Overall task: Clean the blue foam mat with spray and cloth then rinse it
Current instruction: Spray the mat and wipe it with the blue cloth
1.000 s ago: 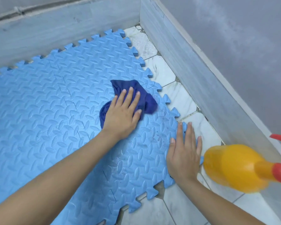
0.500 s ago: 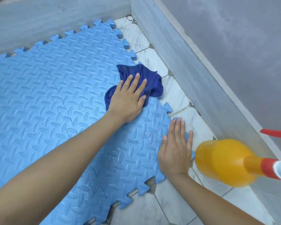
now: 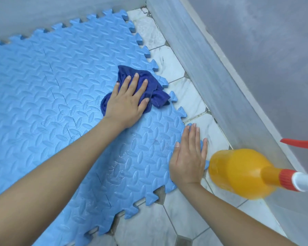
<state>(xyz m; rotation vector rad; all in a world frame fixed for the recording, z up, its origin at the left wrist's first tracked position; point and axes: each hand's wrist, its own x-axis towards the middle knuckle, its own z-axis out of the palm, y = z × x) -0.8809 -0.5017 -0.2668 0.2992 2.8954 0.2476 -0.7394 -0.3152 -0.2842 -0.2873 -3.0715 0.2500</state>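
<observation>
Here the cloth [image 3: 150, 91] is pressed under a flat left hand [image 3: 127, 102] while the mat [image 3: 52, 86] is pinned by the open right hand [image 3: 188, 158] (empty), so the spray bottle [image 3: 238, 173] could be knocked.

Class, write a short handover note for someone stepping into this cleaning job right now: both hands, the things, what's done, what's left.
Left hand: flat, pressing the dark blue cloth on the blue mat, near its right edge.
Right hand: flat and empty, steadying the mat's edge.
Spray bottle: on the tiles, right of that hand.
Done: mat looks wet nearby; wiping underway.
Left: finish wiping, then rinse.
</observation>
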